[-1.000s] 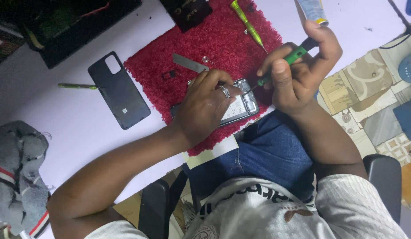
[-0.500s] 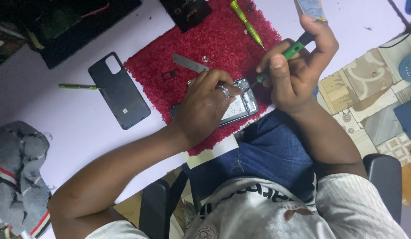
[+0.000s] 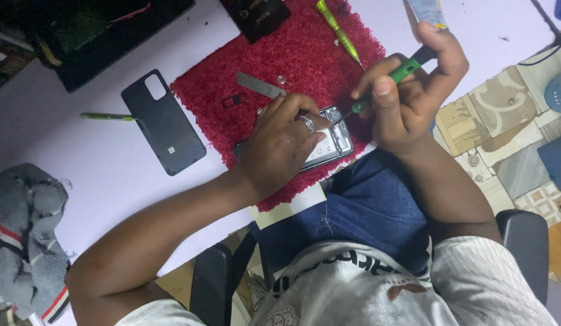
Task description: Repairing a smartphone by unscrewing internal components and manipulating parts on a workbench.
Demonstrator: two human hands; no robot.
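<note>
green screwdriver (image 3: 396, 76) gripped in right hand (image 3: 407, 96); opened phone (image 3: 335, 142) under left hand (image 3: 280, 145), fingers pressing

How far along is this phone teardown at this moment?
Done: the black back cover is off and lies on the table beside the red mat. In hand: the left hand steadies the opened phone while the right hand works a green screwdriver at its top edge. Left: the inner parts still sit in the phone.

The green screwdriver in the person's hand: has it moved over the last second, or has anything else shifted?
Barely. The right hand has tilted the green screwdriver slightly, raising its black end a little, its tip staying at the opened phone. The left hand stays pressed on the phone. The black back cover and the red mat lie as before.
</note>
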